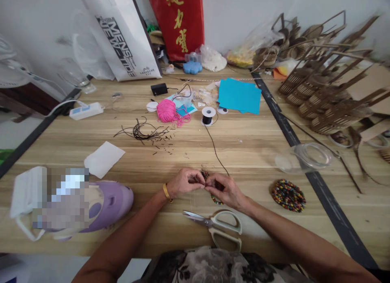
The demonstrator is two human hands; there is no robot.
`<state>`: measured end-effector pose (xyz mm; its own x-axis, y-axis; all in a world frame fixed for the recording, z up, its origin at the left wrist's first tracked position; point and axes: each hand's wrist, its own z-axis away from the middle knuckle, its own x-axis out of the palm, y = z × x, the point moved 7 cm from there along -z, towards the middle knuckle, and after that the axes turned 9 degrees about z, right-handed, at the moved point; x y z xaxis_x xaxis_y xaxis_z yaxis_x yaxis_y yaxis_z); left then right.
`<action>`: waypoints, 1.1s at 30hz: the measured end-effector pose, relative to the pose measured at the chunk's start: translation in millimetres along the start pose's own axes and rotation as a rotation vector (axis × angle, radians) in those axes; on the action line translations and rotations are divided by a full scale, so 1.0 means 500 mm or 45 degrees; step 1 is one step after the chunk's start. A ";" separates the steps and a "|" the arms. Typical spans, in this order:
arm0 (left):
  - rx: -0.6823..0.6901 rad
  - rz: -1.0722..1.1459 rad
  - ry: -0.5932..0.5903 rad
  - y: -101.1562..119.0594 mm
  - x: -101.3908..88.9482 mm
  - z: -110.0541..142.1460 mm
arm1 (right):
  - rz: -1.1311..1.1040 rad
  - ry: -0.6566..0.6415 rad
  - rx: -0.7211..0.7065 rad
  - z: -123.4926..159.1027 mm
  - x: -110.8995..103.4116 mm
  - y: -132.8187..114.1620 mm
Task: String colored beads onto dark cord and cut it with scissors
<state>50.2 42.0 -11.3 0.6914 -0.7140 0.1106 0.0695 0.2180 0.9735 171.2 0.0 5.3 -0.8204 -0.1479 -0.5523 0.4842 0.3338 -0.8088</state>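
Observation:
My left hand (186,180) and my right hand (224,189) meet at the fingertips, each closed in a pinch. What lies between the fingers is too small to make out. Partly hidden behind them is a beaded piece (217,200) with multicoloured beads. From the spool of black cord (207,117), a strand (215,143) runs down to my right hand. Just below my hands lie scissors (210,223) with cream handles, blades pointing left. A round coil of multicoloured beads (288,195) rests to the right of my right hand.
Farther back are pink yarn (166,111), black cord pieces (143,130) and blue sheets (239,95). On the left stand a purple object (112,201), partly blurred, and white paper (104,159). A plastic container (304,158) and woven baskets (319,96) occupy the right.

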 end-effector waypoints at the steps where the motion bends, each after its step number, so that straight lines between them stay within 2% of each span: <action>1: 0.000 0.003 0.000 0.000 0.000 0.000 | -0.009 -0.006 0.019 0.001 0.001 0.002; 5: 0.019 -0.013 -0.015 0.001 0.001 -0.001 | -0.029 -0.026 0.026 0.001 0.001 0.000; 10: 0.106 -0.157 -0.012 0.021 0.000 -0.002 | 0.015 -0.022 -0.075 -0.004 -0.007 -0.017; 18: 0.107 -0.061 0.089 0.030 -0.019 0.003 | 0.027 -0.078 -0.193 -0.004 -0.011 -0.037; 21: 0.111 -0.081 0.087 0.030 -0.017 0.002 | -0.012 -0.053 -0.161 -0.003 -0.011 -0.030; 27: 0.158 -0.145 0.062 0.032 -0.009 0.001 | -0.078 -0.069 0.043 0.008 0.011 0.014; 33: 0.155 -0.146 0.090 0.030 -0.012 0.002 | -0.084 -0.032 0.022 0.005 0.006 0.007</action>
<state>46.5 48.8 2.8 0.7328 -0.6803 -0.0127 0.0664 0.0529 0.9964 171.2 -1.3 0.2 -0.8430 -0.1922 -0.5024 0.4348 0.3065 -0.8468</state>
